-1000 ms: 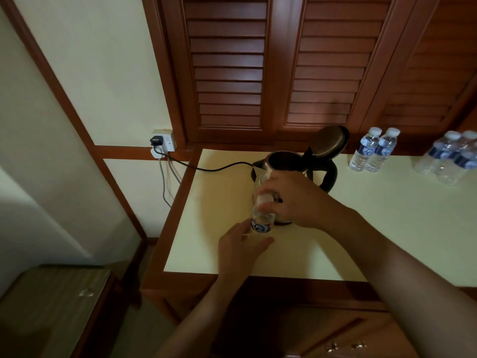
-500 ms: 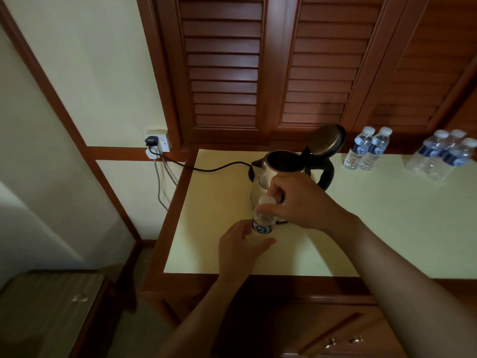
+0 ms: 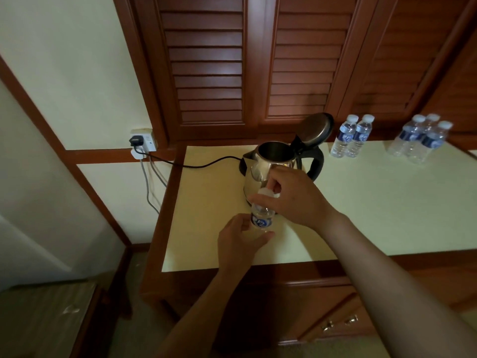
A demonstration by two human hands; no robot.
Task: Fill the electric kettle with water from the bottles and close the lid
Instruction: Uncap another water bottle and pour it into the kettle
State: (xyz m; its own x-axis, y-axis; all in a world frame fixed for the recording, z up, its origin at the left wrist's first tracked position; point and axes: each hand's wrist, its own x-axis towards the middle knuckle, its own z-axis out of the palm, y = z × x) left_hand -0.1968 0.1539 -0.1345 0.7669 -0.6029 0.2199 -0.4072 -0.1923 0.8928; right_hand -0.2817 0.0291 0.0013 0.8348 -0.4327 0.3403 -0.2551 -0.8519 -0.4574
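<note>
Barely any change from the earlier frames: both hands stay on the bottle (image 3: 261,220), and the right fingers have shifted a bit so more of the white cap (image 3: 267,193) shows. Left hand (image 3: 240,239) wraps the lower body of the bottle, thumb on its near right side. Right hand (image 3: 296,200) pinches the cap from above, fingers curled round it. Bottle is upright just in front of the kettle (image 3: 260,174), near-centre; can't tell if its base touches the surface (image 3: 387,202). Kettle sits further back with its lid (image 3: 316,127) flipped up to the right, and its cord (image 3: 201,165) runs left to the wall socket (image 3: 143,140). Spare bottles (image 3: 351,136) stand capped at the far right. Step looks like uncapping. Kettle inside is too dark to tell the water level. To do it well: keep the left grip firm but don't squeeze, since thin plastic will likely buckle and spill once the seal breaks. Keep the bottle upright and turn the cap, not the bottle. Then park the cap clear of the kettle and pour slowly into the open mouth, keeping water off the base and cord.
</note>
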